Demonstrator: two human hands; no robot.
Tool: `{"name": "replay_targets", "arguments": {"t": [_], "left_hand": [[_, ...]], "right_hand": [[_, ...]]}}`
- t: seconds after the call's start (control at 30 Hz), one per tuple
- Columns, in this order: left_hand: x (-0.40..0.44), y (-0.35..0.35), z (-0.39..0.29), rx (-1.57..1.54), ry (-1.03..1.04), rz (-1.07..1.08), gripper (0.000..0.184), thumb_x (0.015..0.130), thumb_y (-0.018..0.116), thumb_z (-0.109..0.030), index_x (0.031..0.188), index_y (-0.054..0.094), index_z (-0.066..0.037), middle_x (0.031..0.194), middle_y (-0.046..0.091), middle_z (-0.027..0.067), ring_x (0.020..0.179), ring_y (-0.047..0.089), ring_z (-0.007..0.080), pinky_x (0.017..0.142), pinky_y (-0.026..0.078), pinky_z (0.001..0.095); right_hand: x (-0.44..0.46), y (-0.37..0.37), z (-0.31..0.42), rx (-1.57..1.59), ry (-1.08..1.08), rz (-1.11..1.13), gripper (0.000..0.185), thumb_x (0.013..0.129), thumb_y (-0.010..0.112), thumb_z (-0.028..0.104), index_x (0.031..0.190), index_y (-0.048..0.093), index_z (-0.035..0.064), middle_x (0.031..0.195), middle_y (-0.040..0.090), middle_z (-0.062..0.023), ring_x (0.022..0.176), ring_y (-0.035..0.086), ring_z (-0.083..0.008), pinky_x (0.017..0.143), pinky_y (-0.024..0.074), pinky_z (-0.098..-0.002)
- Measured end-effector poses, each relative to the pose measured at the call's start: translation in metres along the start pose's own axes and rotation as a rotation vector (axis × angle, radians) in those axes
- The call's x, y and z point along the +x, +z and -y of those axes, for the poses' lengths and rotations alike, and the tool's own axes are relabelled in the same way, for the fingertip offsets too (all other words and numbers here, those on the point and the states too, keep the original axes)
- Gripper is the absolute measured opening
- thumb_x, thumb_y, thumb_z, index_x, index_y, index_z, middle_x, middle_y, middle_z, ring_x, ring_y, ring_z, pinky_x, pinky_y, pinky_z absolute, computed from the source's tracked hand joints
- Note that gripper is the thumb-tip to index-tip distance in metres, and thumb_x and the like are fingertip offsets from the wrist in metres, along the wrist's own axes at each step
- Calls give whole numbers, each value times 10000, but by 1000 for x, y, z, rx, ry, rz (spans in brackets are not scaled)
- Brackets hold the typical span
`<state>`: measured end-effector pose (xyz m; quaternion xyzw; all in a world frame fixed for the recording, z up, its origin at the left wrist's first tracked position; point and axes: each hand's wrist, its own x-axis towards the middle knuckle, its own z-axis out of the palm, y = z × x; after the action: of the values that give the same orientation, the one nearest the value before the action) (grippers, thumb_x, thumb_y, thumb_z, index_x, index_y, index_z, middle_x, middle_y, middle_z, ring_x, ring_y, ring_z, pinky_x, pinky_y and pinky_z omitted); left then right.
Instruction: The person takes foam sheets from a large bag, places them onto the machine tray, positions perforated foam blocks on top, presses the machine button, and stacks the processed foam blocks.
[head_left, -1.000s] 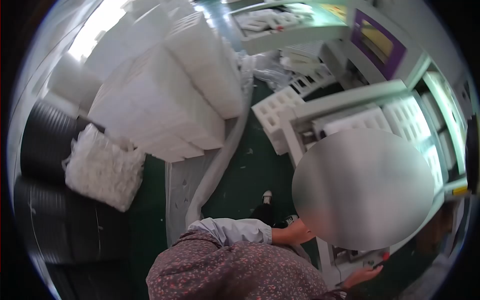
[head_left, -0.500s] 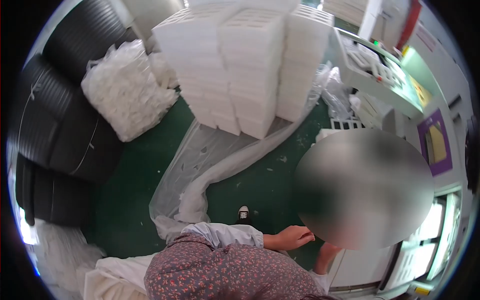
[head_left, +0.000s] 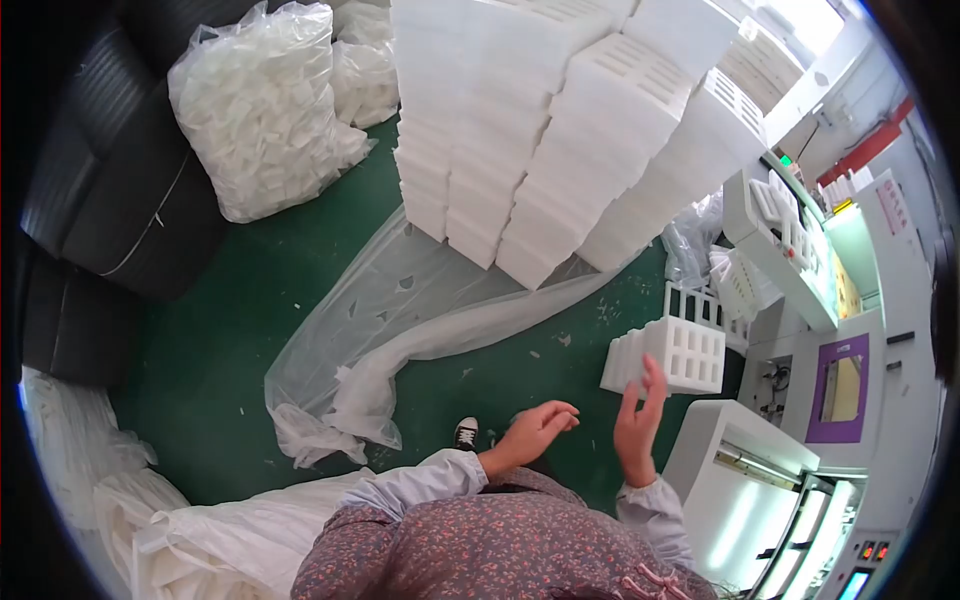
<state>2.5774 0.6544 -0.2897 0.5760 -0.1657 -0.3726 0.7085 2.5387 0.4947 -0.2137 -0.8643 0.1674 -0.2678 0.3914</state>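
Observation:
My left hand (head_left: 533,436) is held out over the floor in front of my body. Its fingers are loosely bent and nothing shows in them. My right hand (head_left: 637,424) is raised with thumb and fingers apart, holding nothing. Nearest to it is a short stack of white foam trays with rectangular slots (head_left: 690,355) on the floor. The right fingertips overlap this stack in the view; I cannot tell whether they touch it. Farther ahead, tall stacks of white foam blocks (head_left: 550,190) stand on clear plastic sheeting (head_left: 350,300).
A clear bag of white foam pieces (head_left: 265,115) sits at the back left. Dark bundled rolls (head_left: 140,200) line the left side. White cloth-like sacks (head_left: 240,535) lie at the lower left. Machines stand at right, one with a purple-framed window (head_left: 840,388). Green floor (head_left: 220,370) shows between.
My view has shifted, and the blurred oval at right is gone, uncovering the tray stack. My right hand is now raised with fingers spread. The left hand sits farther left and higher.

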Motion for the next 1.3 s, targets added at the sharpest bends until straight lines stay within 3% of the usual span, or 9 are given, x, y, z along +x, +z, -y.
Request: {"name": "replay_targets", "arguments": {"t": [0.1,0.3,0.37,0.43,0.57,0.77,0.93,1.13,1.3], "left_hand": [[37,-22,-3,-123,-89,-83,274,935,434,-206,1074,571,-14,1015,618,70,893,568,142,808,442,243],[135,-79,28,-298,-107,-255,316,925,448,-273,1075,581,-29,1056,598,59,914,546,138,781,437,243],[169,-97,34,-420,-138,-373,290,926,451,-269,1086,579,-63,1059,588,48,929,539,139,797,432,250],[203,-120,53,-463,-164,-423,316,919,470,-304,1102,569,-66,1083,578,46,945,530,137,791,429,262],[269,-154,79,-508,-184,-509,361,911,483,-350,1122,554,-66,1095,567,48,974,511,147,804,420,288],[366,-213,123,-597,-217,-510,430,906,475,-409,1151,534,-61,1135,548,47,1026,482,165,829,407,319],[436,-247,150,-757,-397,-685,462,901,471,-433,1175,522,-64,1161,539,48,1066,470,183,858,399,345],[497,-270,188,-851,-480,-697,453,895,480,-417,1181,519,-68,1156,545,56,1059,480,190,863,402,342],[530,-275,224,-897,-519,-644,447,890,488,-405,1186,517,-71,1152,550,62,1053,488,196,867,404,339]], "right_hand": [[60,-19,-10,-79,-95,-11,423,847,448,28,1266,405,-4,1268,441,-152,1141,428,-274,972,326,-338],[189,-53,-35,-214,-175,0,419,867,474,89,1273,407,7,1270,439,-151,1162,417,-282,993,311,-356],[235,-53,-36,-321,-326,49,405,889,454,109,1281,402,21,1279,424,-134,1150,424,-262,976,332,-342],[289,-47,-33,-350,-331,56,398,885,474,128,1263,421,16,1266,445,-152,1175,415,-297,1005,309,-361],[429,-14,-39,-471,-471,94,399,885,520,221,1247,469,62,1240,482,-125,1159,437,-276,996,320,-356],[574,57,-38,-526,-300,163,438,922,440,341,1267,477,74,1288,480,-104,1186,437,-250,998,322,-326],[548,69,-34,-443,-191,240,430,937,409,276,1251,462,-13,1273,486,-134,1189,435,-251,1015,306,-307],[453,25,-33,-586,7,205,424,928,359,192,1312,395,16,1360,389,-150,1280,329,-297,1049,263,-394],[401,-7,-55,-590,150,73,499,898,384,336,1294,402,33,1350,382,-154,1278,309,-323,1038,252,-450]]}}
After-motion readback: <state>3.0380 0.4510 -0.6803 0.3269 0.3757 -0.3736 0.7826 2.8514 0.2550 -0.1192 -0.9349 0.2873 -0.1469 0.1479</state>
